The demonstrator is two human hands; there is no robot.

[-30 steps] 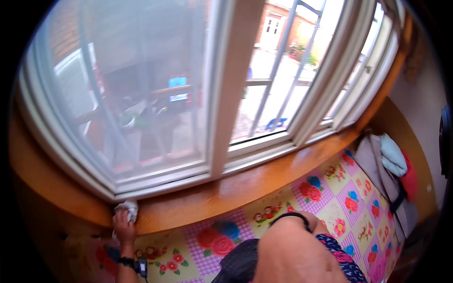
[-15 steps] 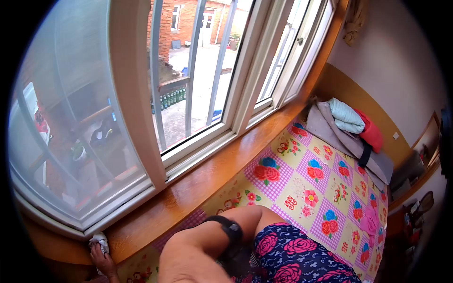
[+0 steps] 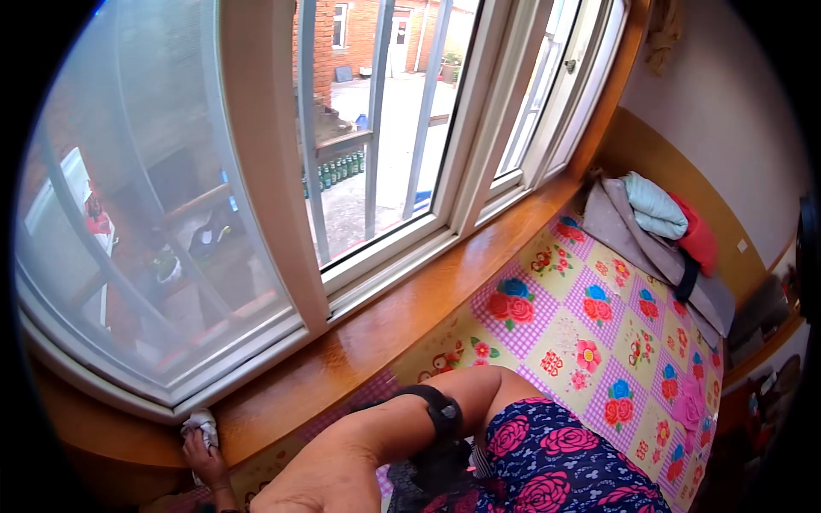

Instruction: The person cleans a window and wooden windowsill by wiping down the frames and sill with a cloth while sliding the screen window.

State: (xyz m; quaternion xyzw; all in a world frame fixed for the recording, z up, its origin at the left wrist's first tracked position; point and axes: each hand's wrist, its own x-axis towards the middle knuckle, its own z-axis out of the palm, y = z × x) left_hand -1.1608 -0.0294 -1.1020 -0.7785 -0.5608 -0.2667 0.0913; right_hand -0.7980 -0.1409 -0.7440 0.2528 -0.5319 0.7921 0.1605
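At the lower left, my left hand (image 3: pixel 205 462) is closed over a crumpled greyish-white cloth (image 3: pixel 202 418). The cloth rests on the brown wooden windowsill (image 3: pixel 368 346), beside the lower corner of the white window frame (image 3: pixel 231 393). My fingers press on it from the near side. A bare limb with a black strap (image 3: pixel 440 409) crosses the bottom middle of the view, close to the patterned clothing (image 3: pixel 556 462). My right hand cannot be seen.
The bed beside the sill has a flowered, checked cover (image 3: pixel 547 333). Folded bedding (image 3: pixel 654 205) is piled at its far end, and a pink cloth (image 3: pixel 687 402) lies near its right edge. Metal bars (image 3: pixel 376 111) and several green bottles (image 3: pixel 342 167) show outside the window.
The view has turned slightly left, so the window and bed appear farther right. My left hand keeps hold of the cloth near the same frame corner, with little visible shift.
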